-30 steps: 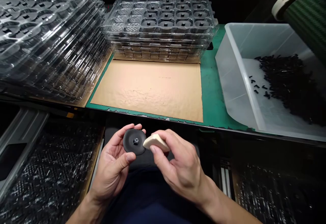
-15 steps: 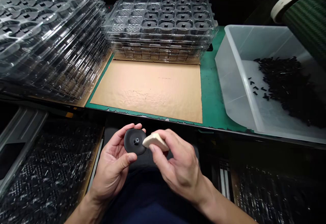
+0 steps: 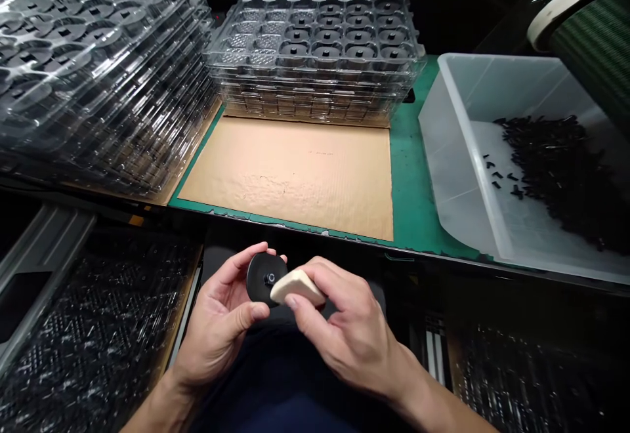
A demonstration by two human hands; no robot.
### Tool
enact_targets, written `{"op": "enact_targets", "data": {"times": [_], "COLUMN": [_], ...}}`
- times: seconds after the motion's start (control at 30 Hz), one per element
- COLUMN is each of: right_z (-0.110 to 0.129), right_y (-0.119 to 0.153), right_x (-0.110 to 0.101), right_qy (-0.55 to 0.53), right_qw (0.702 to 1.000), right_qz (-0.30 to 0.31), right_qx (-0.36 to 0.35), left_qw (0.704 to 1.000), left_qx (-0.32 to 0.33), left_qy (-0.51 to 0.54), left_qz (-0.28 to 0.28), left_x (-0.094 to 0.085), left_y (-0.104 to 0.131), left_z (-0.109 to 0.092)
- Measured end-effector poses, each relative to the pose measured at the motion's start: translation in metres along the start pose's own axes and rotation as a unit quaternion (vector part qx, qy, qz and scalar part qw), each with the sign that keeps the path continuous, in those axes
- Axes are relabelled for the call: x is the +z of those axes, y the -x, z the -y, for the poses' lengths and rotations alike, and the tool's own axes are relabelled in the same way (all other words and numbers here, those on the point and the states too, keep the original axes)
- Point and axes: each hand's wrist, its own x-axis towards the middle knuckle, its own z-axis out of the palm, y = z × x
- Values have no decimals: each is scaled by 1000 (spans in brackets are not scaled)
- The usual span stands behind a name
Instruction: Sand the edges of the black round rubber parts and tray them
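Note:
A round black disc (image 3: 258, 280) with a small raised hub in its centre is held by its edge in my left hand (image 3: 216, 321), thumb at the lower rim and fingers behind. My right hand (image 3: 352, 328) pinches a cream-coloured pad (image 3: 296, 285) between thumb and fingers. The pad's left tip lies over the lower right of the disc's face, close to the hub. Both hands are above my lap, in front of the table edge.
A brown cardboard sheet (image 3: 295, 174) lies on the green tabletop (image 3: 409, 177). Behind it are stacked clear trays (image 3: 310, 85) with black discs; a taller stack (image 3: 147, 92) stands left. At right, a translucent bin (image 3: 457, 138) holds small black parts (image 3: 556, 170).
The pad has moved from the disc's right edge inward over its lower right face, beside the hub. The disc is tilted somewhat differently, and the whole view has shifted slightly.

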Motion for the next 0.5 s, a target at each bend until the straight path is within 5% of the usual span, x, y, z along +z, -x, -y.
{"op": "enact_targets", "data": {"times": [0.1,0.23,0.33,0.5], "right_z": [0,-3,-5,-8], "right_y": [-1,-3,-5,-6], "right_x": [-3,-4,-4,-3], "right_qy": [33,20,76,59], "right_qw": [999,998,997,997], "right_qz": [-17,44,-8,51], "right_qx": [10,29,6,-3], "left_qw": [1000,998,997,992], "left_qx": [-17,-45,-67,-86], "left_qy": [-3,21,32,85], "left_qz": [7,29,34,20], "left_x": [-4,-9,-10,-5], "left_y": [0,0,1,-1], "left_z": [0,1,0,-2]}}
